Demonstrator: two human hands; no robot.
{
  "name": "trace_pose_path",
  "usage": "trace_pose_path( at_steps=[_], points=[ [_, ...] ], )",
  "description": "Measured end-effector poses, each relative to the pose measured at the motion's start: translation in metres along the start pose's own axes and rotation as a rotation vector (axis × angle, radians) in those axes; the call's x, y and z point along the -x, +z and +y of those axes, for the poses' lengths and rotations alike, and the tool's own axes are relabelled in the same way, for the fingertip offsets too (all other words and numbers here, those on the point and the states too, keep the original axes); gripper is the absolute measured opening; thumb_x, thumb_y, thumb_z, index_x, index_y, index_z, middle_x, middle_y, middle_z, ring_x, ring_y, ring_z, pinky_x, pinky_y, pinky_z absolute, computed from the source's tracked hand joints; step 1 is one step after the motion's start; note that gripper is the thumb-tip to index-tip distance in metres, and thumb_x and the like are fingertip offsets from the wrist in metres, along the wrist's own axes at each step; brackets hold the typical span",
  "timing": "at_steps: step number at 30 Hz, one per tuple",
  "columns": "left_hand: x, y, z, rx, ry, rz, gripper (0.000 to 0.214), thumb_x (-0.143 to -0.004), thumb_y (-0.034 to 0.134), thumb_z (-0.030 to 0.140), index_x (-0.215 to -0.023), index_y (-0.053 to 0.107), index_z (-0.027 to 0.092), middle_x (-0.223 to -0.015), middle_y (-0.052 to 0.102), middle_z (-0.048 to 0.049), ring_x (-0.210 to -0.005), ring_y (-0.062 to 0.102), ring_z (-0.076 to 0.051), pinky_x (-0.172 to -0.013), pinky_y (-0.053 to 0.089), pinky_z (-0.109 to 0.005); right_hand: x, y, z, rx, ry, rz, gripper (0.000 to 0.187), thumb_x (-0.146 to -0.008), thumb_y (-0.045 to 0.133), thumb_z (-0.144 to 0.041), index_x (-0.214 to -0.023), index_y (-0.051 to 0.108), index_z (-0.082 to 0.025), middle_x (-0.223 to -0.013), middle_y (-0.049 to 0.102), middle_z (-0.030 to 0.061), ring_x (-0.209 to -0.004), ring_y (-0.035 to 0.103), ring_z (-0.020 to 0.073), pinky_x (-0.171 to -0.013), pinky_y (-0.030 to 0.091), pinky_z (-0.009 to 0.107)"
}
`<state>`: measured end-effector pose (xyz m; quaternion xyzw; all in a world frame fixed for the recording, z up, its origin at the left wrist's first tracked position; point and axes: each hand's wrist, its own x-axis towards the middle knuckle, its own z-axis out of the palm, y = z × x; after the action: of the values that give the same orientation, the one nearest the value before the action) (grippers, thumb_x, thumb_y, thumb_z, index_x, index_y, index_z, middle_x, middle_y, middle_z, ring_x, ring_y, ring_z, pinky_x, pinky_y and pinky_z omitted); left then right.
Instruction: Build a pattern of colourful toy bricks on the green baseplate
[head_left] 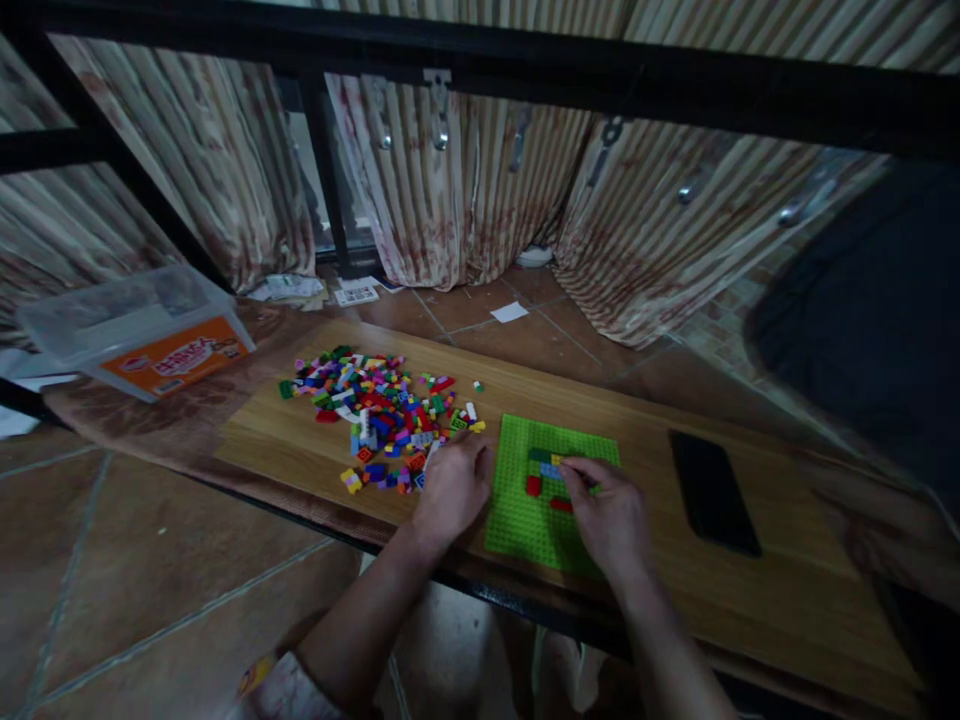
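Note:
A green studded baseplate (517, 520) lies on the wooden board, with several toy building bricks on it: a red brick (533, 486), a light blue brick (550, 470), a dark green brick (538, 455) and a red strip (561, 504). My right hand (611, 515) is over the plate, thumb and forefinger pinched at a small brick beside the light blue one; the fingers partly cover it. Left of the plate, at the edge of a pile of mixed bricks (382, 400), rests my left hand (454, 488). Its fingers are curled in, and whatever they hold is hidden.
On the right of the wooden board (645, 450) lies a black phone (714, 490). A clear plastic box (142, 330) with an orange label stands at the far left. Behind the board are striped curtains (465, 190), a dark metal frame and papers on the tiled floor.

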<state>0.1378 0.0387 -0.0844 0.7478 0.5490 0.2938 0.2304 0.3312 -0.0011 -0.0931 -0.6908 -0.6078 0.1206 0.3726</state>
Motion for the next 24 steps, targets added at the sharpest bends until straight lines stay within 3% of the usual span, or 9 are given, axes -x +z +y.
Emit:
trace_pose_path(
  at_steps=[3,8,14,17,24],
  points=[
    [0.002,0.004,0.002,0.020,0.029,-0.045,0.020,-0.088,0.047,0.014,-0.088,0.067,0.019,-0.085,0.066,-0.0035,-0.075,0.061,-0.013,-0.070,0.045,-0.024,-0.001,-0.005,0.003,-0.009,0.076,0.024,0.026,-0.083,0.054,-0.041,-0.084,0.071,-0.021,-0.087,0.072,0.0057,-0.079,0.064,0.0215,-0.076,0.047,0.035],
    [0.010,0.018,0.012,-0.040,0.055,-0.104,0.021,-0.089,0.048,0.018,-0.100,0.066,0.020,-0.092,0.067,-0.0042,-0.077,0.063,-0.015,-0.073,0.049,-0.026,0.001,-0.008,0.002,-0.004,0.070,0.031,0.022,-0.082,0.056,-0.036,-0.082,0.071,-0.021,-0.085,0.072,0.0054,-0.079,0.064,0.0216,-0.077,0.047,0.036],
    [0.023,0.035,0.014,-0.232,0.315,-0.037,0.027,-0.093,0.045,0.021,-0.113,0.064,0.020,-0.118,0.063,-0.0078,-0.104,0.058,-0.020,-0.091,0.049,-0.032,-0.001,-0.020,0.006,0.001,0.094,0.068,0.021,-0.083,0.054,-0.034,-0.082,0.071,-0.021,-0.084,0.072,0.0051,-0.076,0.064,0.0207,-0.075,0.047,0.035],
    [0.031,0.045,0.012,-0.356,0.406,-0.047,0.032,-0.092,0.047,0.023,-0.121,0.060,0.017,-0.129,0.058,-0.0098,-0.108,0.056,-0.024,-0.092,0.049,-0.038,-0.002,-0.027,0.012,-0.003,0.112,0.085,0.021,-0.083,0.054,-0.032,-0.083,0.071,-0.021,-0.084,0.072,0.0049,-0.076,0.064,0.0207,-0.074,0.047,0.034],
    [0.036,0.054,0.010,-0.472,0.426,-0.019,0.039,-0.092,0.047,0.029,-0.127,0.055,0.012,-0.130,0.059,-0.0101,-0.108,0.056,-0.026,-0.091,0.048,-0.040,0.000,-0.036,0.017,-0.037,0.111,0.120,0.019,-0.083,0.055,-0.028,-0.083,0.071,-0.020,-0.084,0.072,0.0051,-0.075,0.065,0.0199,-0.072,0.047,0.032]
  ],
)
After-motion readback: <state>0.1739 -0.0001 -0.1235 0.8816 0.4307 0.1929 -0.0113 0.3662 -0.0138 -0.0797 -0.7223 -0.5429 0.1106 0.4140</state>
